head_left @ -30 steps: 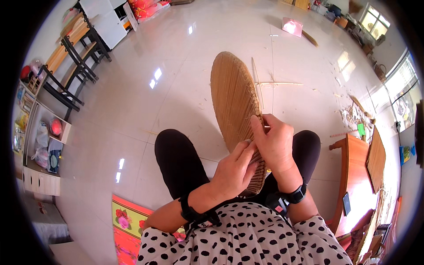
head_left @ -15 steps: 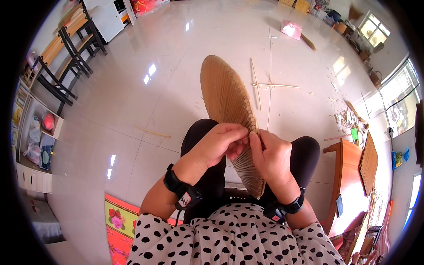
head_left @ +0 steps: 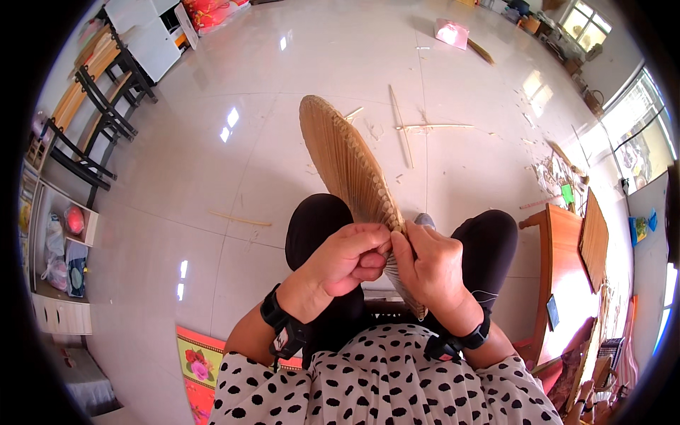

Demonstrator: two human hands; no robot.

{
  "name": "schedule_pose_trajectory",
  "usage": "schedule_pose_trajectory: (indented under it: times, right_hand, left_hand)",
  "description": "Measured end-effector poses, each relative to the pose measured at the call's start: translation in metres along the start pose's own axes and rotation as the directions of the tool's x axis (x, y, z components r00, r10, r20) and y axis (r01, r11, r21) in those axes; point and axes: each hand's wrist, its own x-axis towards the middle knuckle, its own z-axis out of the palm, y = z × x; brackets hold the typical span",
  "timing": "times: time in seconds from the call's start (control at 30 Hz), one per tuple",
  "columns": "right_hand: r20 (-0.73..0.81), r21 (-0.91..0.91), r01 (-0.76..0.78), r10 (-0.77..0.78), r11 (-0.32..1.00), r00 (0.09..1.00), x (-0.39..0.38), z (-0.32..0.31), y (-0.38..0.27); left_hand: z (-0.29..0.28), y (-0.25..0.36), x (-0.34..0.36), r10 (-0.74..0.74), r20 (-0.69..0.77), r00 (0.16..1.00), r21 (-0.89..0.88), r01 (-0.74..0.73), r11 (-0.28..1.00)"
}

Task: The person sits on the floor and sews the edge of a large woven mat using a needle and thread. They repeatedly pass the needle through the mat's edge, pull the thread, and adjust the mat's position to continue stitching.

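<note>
A tan oval piece of ridged straw or stalks (head_left: 341, 157), with a knotted-looking rim along its right side, stands tilted between my knees, its top leaning left. My left hand (head_left: 358, 255) is closed at the rim, fingers curled, pinching it or a strand there; the fingertips are partly hidden. Pressed right beside them, my right hand (head_left: 428, 265) grips the same rim, its thumb on the near side and its fingers wrapped over. The lower end of the piece reaches down below both hands.
Loose pale stalks (head_left: 435, 126) and scraps lie on the tiled floor ahead. A wooden table (head_left: 559, 255) with a phone stands at right. Benches (head_left: 71, 103) and an open shelf unit (head_left: 64, 312) line the left. A flowered mat (head_left: 195, 361) is at lower left.
The piece has tilted further left and both hands have lowered with it since one second ago. My left fingers have curled inward at the rim, and my left knee has shifted right and up.
</note>
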Motion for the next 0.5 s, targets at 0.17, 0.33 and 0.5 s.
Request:
schedule_pose_trajectory:
  times: [0.17,0.33,0.5]
  right_hand:
    - [0.013,0.029,-0.010,0.009,1.000,1.000,-0.002,-0.003,-0.005]
    - [-0.068,-0.008,-0.062,0.062,0.998,0.996,0.008,-0.012,0.015]
    - [-0.104,0.031,-0.134,0.136,0.991,0.985,0.008,-0.015,0.023]
  left_hand:
    - [0.006,-0.005,-0.005,0.039,-0.060,0.997,0.070,-0.035,0.997]
    - [0.014,-0.002,-0.037,0.002,0.087,0.996,0.449,-0.041,0.892]
    - [-0.006,-0.004,-0.012,0.638,0.017,0.769,0.844,-0.353,0.404]
